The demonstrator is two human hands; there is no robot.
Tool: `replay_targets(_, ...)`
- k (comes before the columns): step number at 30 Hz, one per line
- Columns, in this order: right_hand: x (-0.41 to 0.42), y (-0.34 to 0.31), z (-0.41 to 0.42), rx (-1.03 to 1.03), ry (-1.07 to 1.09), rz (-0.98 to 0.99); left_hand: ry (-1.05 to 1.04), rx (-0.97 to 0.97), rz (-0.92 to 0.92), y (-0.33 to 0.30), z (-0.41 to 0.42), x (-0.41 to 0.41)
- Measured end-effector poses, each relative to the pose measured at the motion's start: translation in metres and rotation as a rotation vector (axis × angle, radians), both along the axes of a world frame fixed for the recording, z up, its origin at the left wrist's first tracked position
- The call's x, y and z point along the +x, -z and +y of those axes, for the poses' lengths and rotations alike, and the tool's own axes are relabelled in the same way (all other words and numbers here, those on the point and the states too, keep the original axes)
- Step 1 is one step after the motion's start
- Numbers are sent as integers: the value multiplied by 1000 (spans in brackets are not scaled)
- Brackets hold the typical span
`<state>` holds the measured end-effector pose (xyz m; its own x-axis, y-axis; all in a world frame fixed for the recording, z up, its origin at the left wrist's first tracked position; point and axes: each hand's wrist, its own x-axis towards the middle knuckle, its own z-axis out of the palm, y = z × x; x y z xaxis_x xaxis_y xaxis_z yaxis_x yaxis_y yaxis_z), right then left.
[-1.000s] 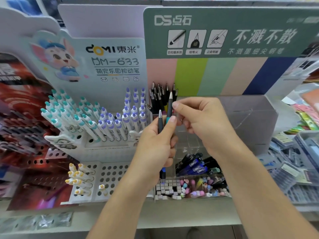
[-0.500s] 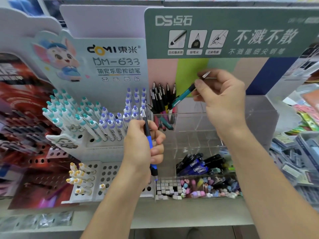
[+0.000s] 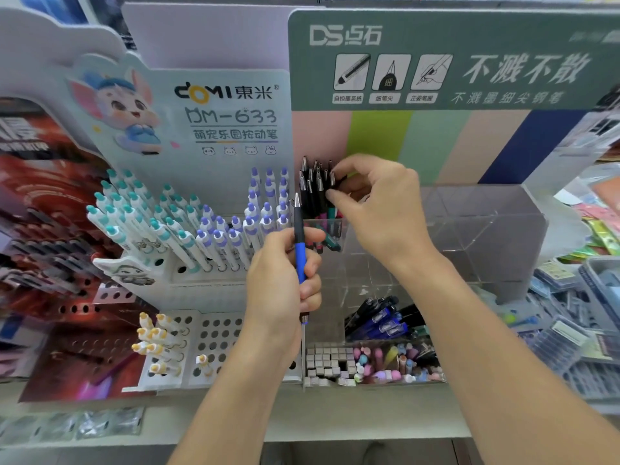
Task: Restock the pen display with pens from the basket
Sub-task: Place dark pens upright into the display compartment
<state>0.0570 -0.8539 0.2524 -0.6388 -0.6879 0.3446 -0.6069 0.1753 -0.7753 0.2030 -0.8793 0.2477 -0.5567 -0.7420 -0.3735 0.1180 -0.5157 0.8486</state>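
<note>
Right hand [image 3: 379, 209] lowered from backboard to the pens in the compartment [image 3: 317, 193]; teal pen now among them, at its fingertips.

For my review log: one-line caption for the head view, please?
Left hand holds a blue pen upright while right hand sets a pen among the dark pens in the clear display.

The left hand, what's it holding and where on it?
The left hand grips a blue pen upright around its blue middle barrel, the clip end sticking up above the fingers and the tip poking out below the hand.
</note>
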Motion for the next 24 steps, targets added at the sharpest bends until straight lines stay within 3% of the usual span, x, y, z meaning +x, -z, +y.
replay_targets(7, 6, -8, 14, -15, 102, -100, 119, -137, -12, -3, 0, -5)
replay_targets(12, 16, -14, 39, -114, -55, -687, 260, -234, -97, -6, 0, -9)
replay_targets(15, 13, -8, 44, -154, -89, -832, 283, -292, -149, -8, 1, -10)
replay_targets(17, 5, -11, 48, -300, -24, -888, 268, -330, -188, -8, 2, -9)
replay_targets(20, -15, -20, 51, -448, 125, -677, 180, -344, -195, -7, 3, -5)
replay_targets(24, -18, -20, 34, -324, 96, -363, 129, -379, -176, -9, 11, -4)
